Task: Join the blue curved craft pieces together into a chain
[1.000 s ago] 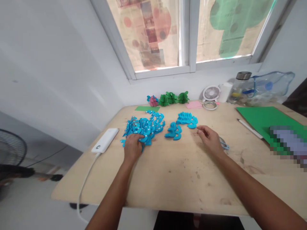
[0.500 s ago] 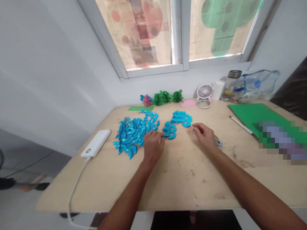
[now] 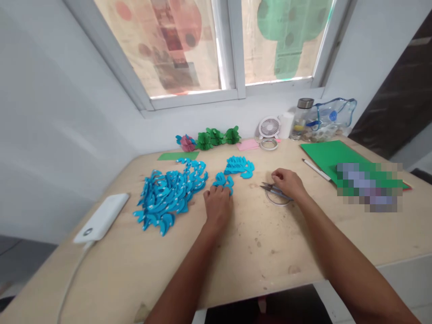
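Observation:
My left hand point(image 3: 218, 207) rests with bent fingers at the near edge of a small group of blue paper pieces point(image 3: 223, 179), partly covering them; its fingertips are hidden. To its left lies a big heap of folded blue paper pieces point(image 3: 168, 193) with white dots. A neat fanned row of blue pieces point(image 3: 239, 165) sits farther back. My right hand point(image 3: 288, 182) has its fingers curled together over a pair of scissors point(image 3: 277, 192) on the table. Whether it touches the scissors, or pinches something small, I cannot make out.
At the left is a white power bank point(image 3: 101, 218) with a cable. Green and pink paper flowers point(image 3: 216, 137), a small fan point(image 3: 269, 128), a tape roll point(image 3: 269, 144) and a glass bottle point(image 3: 301, 119) line the wall. A white pen point(image 3: 316, 169) lies beside green sheets point(image 3: 324, 150) at right.
The view has swung right. My left hand has shifted to the near side of the small blue group. My right hand has moved away from the blue pieces, and the scissors show more fully.

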A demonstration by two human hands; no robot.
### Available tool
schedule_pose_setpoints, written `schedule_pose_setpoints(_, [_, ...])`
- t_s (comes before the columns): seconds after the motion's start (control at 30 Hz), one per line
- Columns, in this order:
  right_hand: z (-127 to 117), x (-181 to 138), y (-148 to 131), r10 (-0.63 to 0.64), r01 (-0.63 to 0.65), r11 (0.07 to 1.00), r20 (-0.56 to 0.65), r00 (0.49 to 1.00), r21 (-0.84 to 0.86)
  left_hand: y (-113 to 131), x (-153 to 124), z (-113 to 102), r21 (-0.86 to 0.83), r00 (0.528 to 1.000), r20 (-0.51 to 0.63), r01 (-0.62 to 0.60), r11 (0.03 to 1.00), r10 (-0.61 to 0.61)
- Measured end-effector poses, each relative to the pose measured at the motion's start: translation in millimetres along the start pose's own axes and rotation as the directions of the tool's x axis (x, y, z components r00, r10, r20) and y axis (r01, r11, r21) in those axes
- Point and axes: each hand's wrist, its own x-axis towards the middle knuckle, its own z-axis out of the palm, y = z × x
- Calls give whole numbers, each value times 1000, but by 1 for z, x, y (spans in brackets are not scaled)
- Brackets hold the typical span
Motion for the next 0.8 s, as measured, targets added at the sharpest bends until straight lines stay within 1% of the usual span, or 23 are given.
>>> schedule_pose_setpoints(0.2, [-3,-2,-3,42,-27,981,72,997,-192,-3,-3,5,-15,999,-47,-21,1000,20])
schedule_pose_setpoints(0.3, [-3,-4,-6,22,9,967,119,993,-254,-5,-3,7,-21,998,-63,-31,999,30])
schedule_pose_setpoints(0.4, [-5,-7,-11,-9,67,951,191,981,-303,-6,-3,9,-30,995,-85,-47,998,45])
schedule_pose_setpoints(0.47, [-7,-9,-14,-36,103,934,197,980,-343,-8,-4,11,-40,994,-103,-51,998,47])
schedule_pose_setpoints(0.57, [-12,-12,-17,-59,123,913,172,983,-389,-9,-4,13,-67,989,-142,-52,996,42])
schedule_pose_setpoints(0.6, [-14,-12,-18,-49,121,912,190,981,-391,-9,-4,13,-80,986,-161,-54,995,41])
schedule_pose_setpoints(0.7, [-16,-15,-19,6,123,916,318,948,-381,-3,-5,13,-135,974,-220,-87,987,56])
schedule_pose_setpoints(0.77, [-15,-15,-19,12,141,915,373,928,-379,7,-6,11,-184,966,-237,-151,971,105])
schedule_pose_setpoints(0.8, [-15,-16,-19,4,155,912,385,923,-380,13,-7,10,-212,960,-236,-200,957,148])
